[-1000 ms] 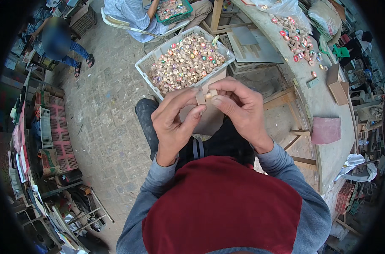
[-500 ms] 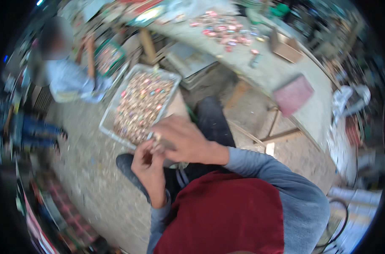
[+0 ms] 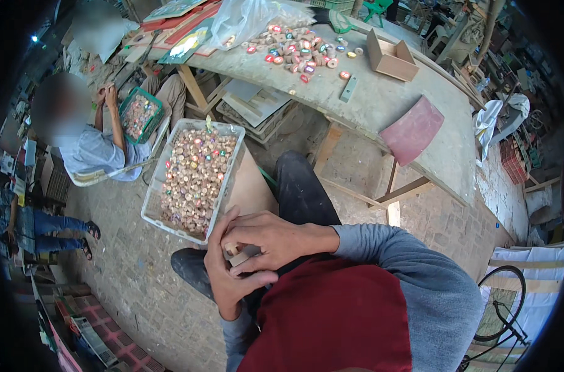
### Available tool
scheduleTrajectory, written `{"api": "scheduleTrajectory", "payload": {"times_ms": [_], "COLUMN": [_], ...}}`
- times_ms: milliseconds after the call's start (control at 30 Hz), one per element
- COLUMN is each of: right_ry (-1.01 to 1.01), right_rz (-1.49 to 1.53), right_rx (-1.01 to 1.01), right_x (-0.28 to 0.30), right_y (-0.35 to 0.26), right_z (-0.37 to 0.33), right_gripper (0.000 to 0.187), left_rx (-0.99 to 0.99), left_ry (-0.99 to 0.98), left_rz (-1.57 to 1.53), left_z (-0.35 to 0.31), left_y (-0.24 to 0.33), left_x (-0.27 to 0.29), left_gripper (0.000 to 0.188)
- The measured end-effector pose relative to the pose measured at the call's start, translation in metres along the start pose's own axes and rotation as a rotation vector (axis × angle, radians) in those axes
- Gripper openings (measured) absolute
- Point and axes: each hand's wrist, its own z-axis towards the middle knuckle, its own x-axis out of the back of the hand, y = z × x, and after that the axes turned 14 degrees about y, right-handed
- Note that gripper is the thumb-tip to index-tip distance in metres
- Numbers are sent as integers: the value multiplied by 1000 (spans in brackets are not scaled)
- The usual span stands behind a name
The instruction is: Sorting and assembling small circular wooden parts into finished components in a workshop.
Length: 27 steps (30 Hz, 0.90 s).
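Observation:
My left hand (image 3: 225, 270) and my right hand (image 3: 279, 240) meet above my lap, just in front of a white plastic basket (image 3: 148, 201). The right fingers curl around a small grey-brown wooden block (image 3: 246, 255). A pale small wooden piece (image 3: 234, 250) shows beside it, against the left palm. My left hand is cupped around both, its thumb stretched below the right fingers. The fingers partly hide both pieces, so their full shapes do not show. Many small round wooden pieces (image 3: 198, 167) fill the basket, some with coloured tops.
On the long worktable (image 3: 350, 118) are a pile of round wooden pieces (image 3: 297, 49), an open wooden box (image 3: 390, 57), a small green-grey block (image 3: 349, 88) and a reddish curved sheet (image 3: 413, 130). A seated co-worker (image 3: 96, 152) has a green basket (image 3: 139, 116) at the left.
My hands have moved slightly down, closer to my body, and the left hand has turned to cup around the right fingers. The view has shifted and is sharper.

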Motion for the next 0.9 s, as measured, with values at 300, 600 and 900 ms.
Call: {"api": "scheduleTrajectory", "payload": {"times_ms": [300, 600, 900], "right_ry": [61, 30, -9], "right_rz": [-33, -50, -55], "right_rx": [78, 136, 121], "right_x": [15, 8, 10], "right_y": [-6, -7, -10], "right_z": [6, 6, 8], "right_gripper": [41, 41, 41], "left_rx": [-223, -274, -277], "left_ry": [82, 146, 159], "left_rz": [56, 155, 186], "left_z": [7, -6, -7], "left_y": [-2, 0, 1], "left_x": [-19, -16, -15], "left_gripper": [76, 79, 79]}}
